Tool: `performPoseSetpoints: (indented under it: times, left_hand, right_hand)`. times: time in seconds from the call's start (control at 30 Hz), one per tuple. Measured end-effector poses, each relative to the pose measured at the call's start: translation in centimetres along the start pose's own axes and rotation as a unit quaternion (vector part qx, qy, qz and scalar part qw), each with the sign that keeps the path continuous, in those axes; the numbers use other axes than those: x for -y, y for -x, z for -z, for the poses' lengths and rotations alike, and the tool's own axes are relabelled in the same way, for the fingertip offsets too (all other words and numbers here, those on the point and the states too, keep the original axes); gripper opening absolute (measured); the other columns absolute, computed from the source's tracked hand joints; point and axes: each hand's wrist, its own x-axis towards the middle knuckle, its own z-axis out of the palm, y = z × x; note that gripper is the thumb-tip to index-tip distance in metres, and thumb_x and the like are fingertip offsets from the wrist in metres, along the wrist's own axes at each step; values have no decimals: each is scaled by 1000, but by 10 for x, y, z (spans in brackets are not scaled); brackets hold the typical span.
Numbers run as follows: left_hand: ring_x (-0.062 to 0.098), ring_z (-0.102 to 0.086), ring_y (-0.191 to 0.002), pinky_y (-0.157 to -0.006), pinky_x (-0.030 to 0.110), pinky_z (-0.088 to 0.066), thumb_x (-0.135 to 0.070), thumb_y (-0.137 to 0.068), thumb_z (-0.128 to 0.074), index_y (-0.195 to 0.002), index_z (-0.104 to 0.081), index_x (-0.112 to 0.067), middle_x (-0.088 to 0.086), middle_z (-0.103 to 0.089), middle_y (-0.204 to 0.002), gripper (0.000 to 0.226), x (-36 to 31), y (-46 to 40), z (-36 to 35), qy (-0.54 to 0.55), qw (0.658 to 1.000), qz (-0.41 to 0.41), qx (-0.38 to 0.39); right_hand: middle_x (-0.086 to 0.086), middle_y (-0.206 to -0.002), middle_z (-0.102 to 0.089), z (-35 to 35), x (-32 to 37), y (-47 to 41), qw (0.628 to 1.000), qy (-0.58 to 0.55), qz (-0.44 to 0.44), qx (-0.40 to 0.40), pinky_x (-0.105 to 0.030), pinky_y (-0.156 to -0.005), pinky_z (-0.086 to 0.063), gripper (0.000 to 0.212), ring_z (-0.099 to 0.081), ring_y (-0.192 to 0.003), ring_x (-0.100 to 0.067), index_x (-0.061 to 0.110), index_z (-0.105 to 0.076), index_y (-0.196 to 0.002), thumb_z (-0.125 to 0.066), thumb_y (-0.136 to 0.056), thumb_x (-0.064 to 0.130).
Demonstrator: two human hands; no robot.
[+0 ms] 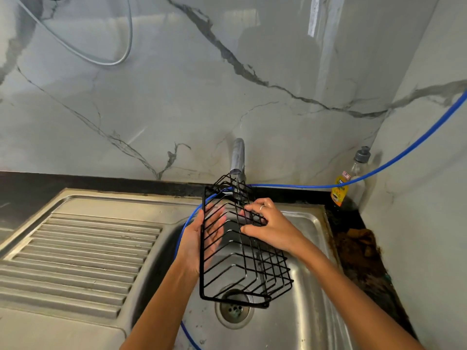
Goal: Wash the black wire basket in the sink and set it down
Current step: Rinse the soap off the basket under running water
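The black wire basket (262,279) hangs tilted over the steel sink (310,311), its upper end right under the tap (237,157), where a thin stream of water runs onto it. My left hand (195,238) holds the basket's left frame from outside, with the fingers showing through the wires. My right hand (270,223) grips the wires on the basket's right side, fingers curled into them. The drain (233,310) lies below the basket's lower end.
A ribbed steel draining board (75,253) lies left of the bowl. A blue hose (394,160) runs from the right wall into the sink. A dish-soap bottle (350,178) stands in the back right corner, with a brown rag (358,246) on the dark counter.
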Motion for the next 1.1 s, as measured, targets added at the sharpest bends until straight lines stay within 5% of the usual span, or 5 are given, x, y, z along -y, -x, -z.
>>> performPoseSetpoints:
  times: [0.2,0.4,0.83,1.0,1.1]
  left_hand:
    - [13,-70,-79,-64,26,-52,-54,-91,-53,-119,-64,-16,-1,-72,-101,48,-3,-5,11,-146,983,68,-84]
    - [22,-64,-98,-87,39,-54,-55,-83,-62,-108,-64,-22,3,-70,-100,41,-2,6,-3,-331,939,47,-85]
    - [27,-44,-130,-108,52,-36,-52,-86,-60,-145,-36,-18,5,-45,-145,72,12,-19,-10,-296,942,-9,-160]
    - [31,-55,-120,-101,55,-42,-76,-64,-57,-140,-46,-18,7,-57,-134,96,5,-18,3,-244,955,13,-167]
    - [35,-60,-110,-90,47,-51,-64,-84,-53,-133,-53,-16,12,-60,-127,69,1,-16,11,-230,957,36,-172]
  right_hand:
    - [20,-116,-36,-10,17,12,993,110,-16,-33,-34,-95,-44,58,-44,-113,-11,35,-59,-120,-70,-64,46]
    - [15,-133,-28,-19,27,27,966,256,-5,-36,-36,-89,-47,64,-36,-116,-18,39,-52,-128,-69,-67,49]
    - [11,-149,-13,-35,41,46,943,329,31,-40,-47,-105,-33,60,-16,-133,-24,37,-41,-137,-58,-81,51]
    - [16,-156,-2,-27,35,52,959,263,102,-38,-42,-114,-18,52,-10,-143,-11,42,-28,-144,-45,-95,44]
    - [16,-157,-2,-24,32,57,956,243,132,-98,-39,-115,-19,49,-17,-141,-1,39,-30,-144,-39,-96,46]
